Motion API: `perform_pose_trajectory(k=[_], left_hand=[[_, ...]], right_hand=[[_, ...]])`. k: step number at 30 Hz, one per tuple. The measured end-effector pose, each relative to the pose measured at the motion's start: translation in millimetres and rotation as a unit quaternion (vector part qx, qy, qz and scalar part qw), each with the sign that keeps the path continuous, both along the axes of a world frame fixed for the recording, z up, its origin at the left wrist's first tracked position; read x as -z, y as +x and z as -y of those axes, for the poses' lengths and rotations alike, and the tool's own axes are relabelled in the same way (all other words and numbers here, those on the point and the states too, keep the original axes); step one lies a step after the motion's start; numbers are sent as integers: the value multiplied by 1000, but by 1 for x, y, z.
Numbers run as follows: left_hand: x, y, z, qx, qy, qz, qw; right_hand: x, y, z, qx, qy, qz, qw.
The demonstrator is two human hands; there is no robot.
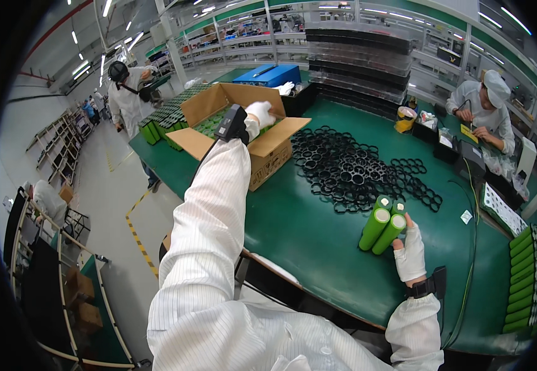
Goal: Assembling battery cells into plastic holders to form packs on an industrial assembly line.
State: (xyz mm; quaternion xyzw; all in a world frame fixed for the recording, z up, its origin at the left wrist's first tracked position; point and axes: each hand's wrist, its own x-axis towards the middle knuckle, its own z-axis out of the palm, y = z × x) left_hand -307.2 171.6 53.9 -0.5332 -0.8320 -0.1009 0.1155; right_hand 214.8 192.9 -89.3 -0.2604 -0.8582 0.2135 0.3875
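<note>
Several green cylindrical battery cells [387, 236] stand upright in a tight cluster on the green table. My right hand [411, 252], in a white glove with bare fingertips, is closed against their right side, thumb in front and a finger behind. My left hand [261, 114], also white-gloved, is over the far right part of an open cardboard box [270, 162]. Its fingers are too blurred and hidden to read. Green cells [208, 127] show inside that box. A heap of black plastic ring holders [349, 170] lies between the box and the standing cells.
Clear trays [358, 65] are stacked at the back, near a blue box [268, 75]. Rows of green cells [524, 278] lie at the right edge. A cable [471, 247] crosses the table there. A co-worker [488, 108] sits at the far right; another person [126, 93] stands left.
</note>
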Motion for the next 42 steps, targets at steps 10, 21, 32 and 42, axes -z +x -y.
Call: perform_pose_trajectory(k=[10,21,32,42], left_hand=[[39,-12,-5,64,38,57,996],[74,-75,-10,136,25,371,918],[27,-21,12,-23,179,144,973],[-19,43,40,-28,403,-28,914]], right_hand=[[6,4,-1,-7,-24,30,999],[-6,-3,4,-26,-30,26,999],[-14,2,0,-5,-28,15,999],[-19,8,-2,33,25,-77,996]])
